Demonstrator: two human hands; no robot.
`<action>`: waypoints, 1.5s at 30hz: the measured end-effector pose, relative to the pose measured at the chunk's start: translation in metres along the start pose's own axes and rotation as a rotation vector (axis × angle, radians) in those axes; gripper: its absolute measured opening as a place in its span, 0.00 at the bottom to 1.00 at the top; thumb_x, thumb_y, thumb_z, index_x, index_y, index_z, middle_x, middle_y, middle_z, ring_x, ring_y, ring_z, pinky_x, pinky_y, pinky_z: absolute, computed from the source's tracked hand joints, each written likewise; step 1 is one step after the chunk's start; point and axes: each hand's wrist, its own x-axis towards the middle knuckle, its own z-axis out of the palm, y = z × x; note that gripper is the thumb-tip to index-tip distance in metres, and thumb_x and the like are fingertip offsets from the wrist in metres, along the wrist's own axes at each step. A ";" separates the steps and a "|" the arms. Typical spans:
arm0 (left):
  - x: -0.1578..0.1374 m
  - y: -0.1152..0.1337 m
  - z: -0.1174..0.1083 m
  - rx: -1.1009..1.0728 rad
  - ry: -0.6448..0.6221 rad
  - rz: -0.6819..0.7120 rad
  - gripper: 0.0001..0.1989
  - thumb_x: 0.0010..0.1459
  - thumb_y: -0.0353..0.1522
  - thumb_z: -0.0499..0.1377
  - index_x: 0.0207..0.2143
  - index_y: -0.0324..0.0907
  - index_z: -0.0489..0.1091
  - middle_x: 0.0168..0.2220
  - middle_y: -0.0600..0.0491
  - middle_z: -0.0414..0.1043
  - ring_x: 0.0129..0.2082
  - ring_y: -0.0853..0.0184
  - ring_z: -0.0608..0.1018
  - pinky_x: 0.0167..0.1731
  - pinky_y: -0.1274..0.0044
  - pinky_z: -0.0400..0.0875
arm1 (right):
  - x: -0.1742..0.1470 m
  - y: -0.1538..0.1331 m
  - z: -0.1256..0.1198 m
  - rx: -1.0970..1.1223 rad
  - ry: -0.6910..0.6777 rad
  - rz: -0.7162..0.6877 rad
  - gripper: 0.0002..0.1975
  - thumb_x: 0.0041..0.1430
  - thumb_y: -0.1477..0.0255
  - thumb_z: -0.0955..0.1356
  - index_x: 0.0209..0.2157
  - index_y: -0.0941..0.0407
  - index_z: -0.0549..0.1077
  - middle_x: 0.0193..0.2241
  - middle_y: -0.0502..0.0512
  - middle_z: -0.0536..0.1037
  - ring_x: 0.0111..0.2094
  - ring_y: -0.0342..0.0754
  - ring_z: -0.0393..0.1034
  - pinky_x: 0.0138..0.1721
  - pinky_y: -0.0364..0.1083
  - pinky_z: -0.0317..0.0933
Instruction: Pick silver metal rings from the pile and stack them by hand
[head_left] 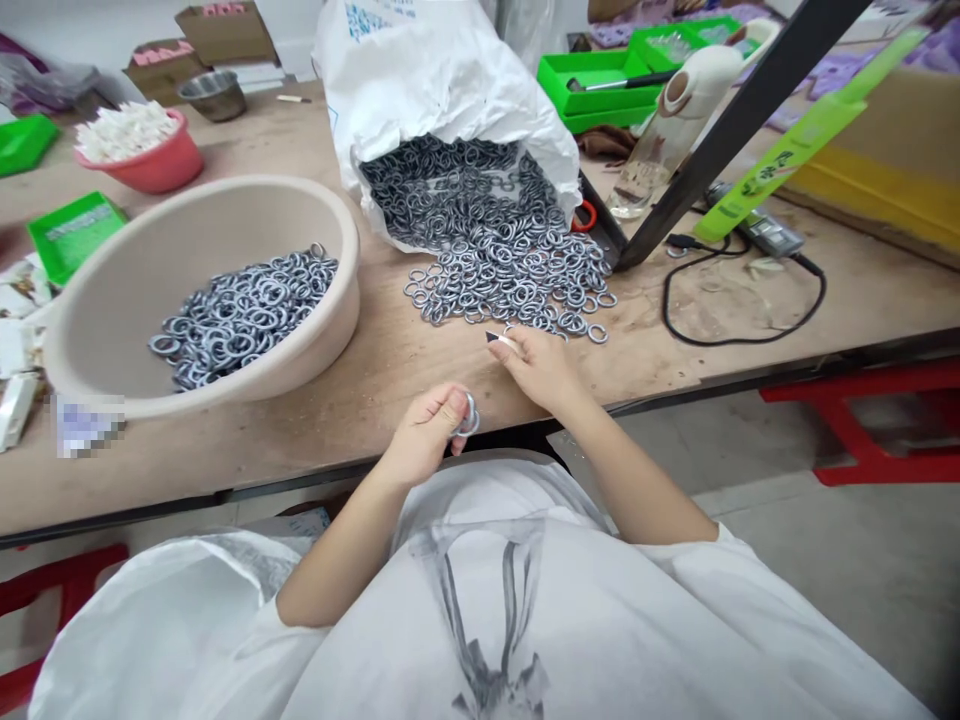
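My left hand is closed at the table's front edge, pinching a few grey rings between thumb and fingers. To its right, my right hand grips a small knife with a white handle and a short dark tip pointing left. The blade tip and the held rings are apart. Just beyond my right hand lies a heap of loose grey rings, spilling from the mouth of a large white sack. A wide beige basin on the left holds a pile of similar rings.
A pink bowl of white pieces, a metal bowl and green trays stand at the left. A slanted dark metal bar, a clear bottle and a black cable occupy the right. Red stools stand below.
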 end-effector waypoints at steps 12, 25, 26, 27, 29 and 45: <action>0.015 0.002 -0.004 -0.106 0.241 -0.114 0.22 0.50 0.48 0.67 0.36 0.40 0.71 0.22 0.60 0.64 0.17 0.76 0.68 0.13 0.84 0.65 | 0.002 -0.007 0.002 0.737 -0.132 0.056 0.15 0.62 0.58 0.66 0.30 0.56 0.71 0.27 0.50 0.75 0.30 0.45 0.67 0.34 0.44 0.59; 0.004 0.015 0.011 -0.334 -0.044 -0.365 0.24 0.49 0.49 0.68 0.34 0.37 0.70 0.23 0.60 0.59 0.15 0.80 0.61 0.10 0.86 0.57 | -0.019 -0.025 0.016 0.997 -0.002 -0.137 0.19 0.60 0.51 0.68 0.32 0.53 0.73 0.24 0.48 0.73 0.27 0.43 0.67 0.33 0.45 0.63; 0.004 0.016 0.012 -0.349 -0.056 -0.386 0.23 0.48 0.47 0.69 0.33 0.37 0.70 0.23 0.60 0.59 0.15 0.80 0.61 0.10 0.86 0.56 | -0.019 -0.025 0.015 0.963 -0.001 -0.157 0.19 0.60 0.50 0.68 0.33 0.53 0.74 0.25 0.49 0.74 0.28 0.44 0.68 0.34 0.45 0.63; 0.003 0.016 0.013 -0.355 -0.046 -0.384 0.22 0.47 0.45 0.71 0.32 0.38 0.69 0.23 0.60 0.59 0.15 0.80 0.61 0.10 0.86 0.56 | -0.019 -0.025 0.015 0.923 0.009 -0.174 0.20 0.60 0.50 0.68 0.33 0.53 0.75 0.27 0.50 0.75 0.30 0.45 0.69 0.36 0.46 0.64; 0.003 0.016 0.017 -0.345 0.013 -0.333 0.21 0.46 0.42 0.72 0.29 0.38 0.67 0.24 0.60 0.60 0.14 0.80 0.62 0.10 0.86 0.56 | -0.020 -0.027 0.012 0.845 0.042 -0.195 0.20 0.58 0.50 0.69 0.34 0.54 0.76 0.30 0.52 0.76 0.34 0.46 0.70 0.38 0.47 0.64; 0.003 0.018 0.018 -0.275 0.191 -0.204 0.21 0.46 0.42 0.69 0.28 0.42 0.61 0.18 0.63 0.58 0.13 0.78 0.60 0.10 0.86 0.55 | -0.038 -0.037 -0.012 0.328 -0.052 -0.320 0.22 0.65 0.57 0.63 0.22 0.54 0.62 0.21 0.48 0.63 0.25 0.42 0.55 0.28 0.45 0.46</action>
